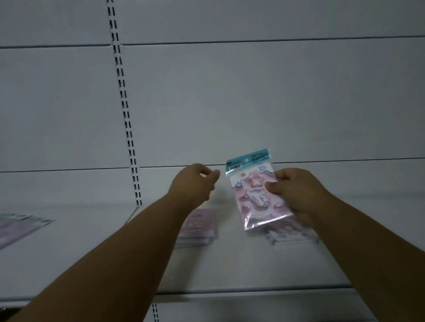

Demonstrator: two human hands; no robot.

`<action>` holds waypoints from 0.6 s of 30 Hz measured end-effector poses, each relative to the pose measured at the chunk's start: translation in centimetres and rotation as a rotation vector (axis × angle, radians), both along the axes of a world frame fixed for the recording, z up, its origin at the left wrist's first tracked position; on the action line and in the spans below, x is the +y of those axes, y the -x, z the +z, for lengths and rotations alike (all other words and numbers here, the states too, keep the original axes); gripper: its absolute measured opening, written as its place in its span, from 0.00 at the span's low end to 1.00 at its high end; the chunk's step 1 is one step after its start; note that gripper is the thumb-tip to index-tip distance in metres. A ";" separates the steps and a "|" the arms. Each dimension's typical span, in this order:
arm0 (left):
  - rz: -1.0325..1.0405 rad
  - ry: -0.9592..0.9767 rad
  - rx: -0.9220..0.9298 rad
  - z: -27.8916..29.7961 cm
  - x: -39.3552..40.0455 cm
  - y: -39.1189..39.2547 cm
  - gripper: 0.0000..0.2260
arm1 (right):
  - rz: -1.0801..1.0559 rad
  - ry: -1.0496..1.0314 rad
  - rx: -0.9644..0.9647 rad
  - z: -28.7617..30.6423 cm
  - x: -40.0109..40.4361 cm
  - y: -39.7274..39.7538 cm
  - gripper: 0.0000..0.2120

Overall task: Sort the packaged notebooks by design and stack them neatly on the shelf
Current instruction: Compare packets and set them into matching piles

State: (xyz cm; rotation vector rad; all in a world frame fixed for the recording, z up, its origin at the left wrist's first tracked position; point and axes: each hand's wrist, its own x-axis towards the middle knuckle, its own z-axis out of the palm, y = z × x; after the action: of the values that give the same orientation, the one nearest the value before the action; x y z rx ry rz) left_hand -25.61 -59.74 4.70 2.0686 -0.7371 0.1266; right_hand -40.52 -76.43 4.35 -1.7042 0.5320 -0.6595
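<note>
The right hand (pixel 294 193) pinches a pink star-printed notebook in clear plastic (pixel 253 193), left hand (pixel 195 184) loosely curled and empty; next, match it to the pale stack (pixel 288 233) just beneath this grip.

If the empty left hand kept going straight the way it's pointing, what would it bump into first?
Probably the white back wall of the shelf. The left hand points forward and slightly right, passing left of the packaged notebook held by the right hand, though depth is hard to judge.
</note>
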 end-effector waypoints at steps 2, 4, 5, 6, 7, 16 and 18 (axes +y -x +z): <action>-0.086 0.100 0.130 0.6 -3.0 0.7 0.06 | 0.032 -0.021 0.019 0.0 -0.8 0.9 0.03; -0.098 0.084 0.146 0.4 -5.7 0.6 0.06 | 0.031 -0.042 0.030 -0.2 -1.6 1.6 0.03; -0.090 0.049 0.138 0.1 -6.9 0.4 0.07 | 0.016 -0.051 0.049 -0.3 -2.1 1.8 0.02; -0.081 0.001 0.131 -0.4 -8.1 0.2 0.07 | -0.014 -0.048 0.085 -0.5 -2.6 2.0 0.02; -0.072 -0.054 0.128 -0.8 -9.1 0.1 0.07 | -0.058 -0.017 0.143 -0.7 -3.0 2.0 0.03; 0.008 -0.448 -0.110 -4.3 -13.3 -0.5 0.12 | -0.293 0.720 0.667 -3.0 -5.2 1.6 0.14; 0.037 -0.458 -0.168 -4.4 -13.4 -0.4 0.13 | -0.296 0.761 0.634 -3.1 -5.0 1.8 0.11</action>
State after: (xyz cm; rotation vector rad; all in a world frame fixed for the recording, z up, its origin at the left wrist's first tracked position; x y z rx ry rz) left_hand -25.21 -73.15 0.27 2.5306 -0.8940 0.1655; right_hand -42.28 -81.43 1.25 -2.6099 1.0875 -0.5500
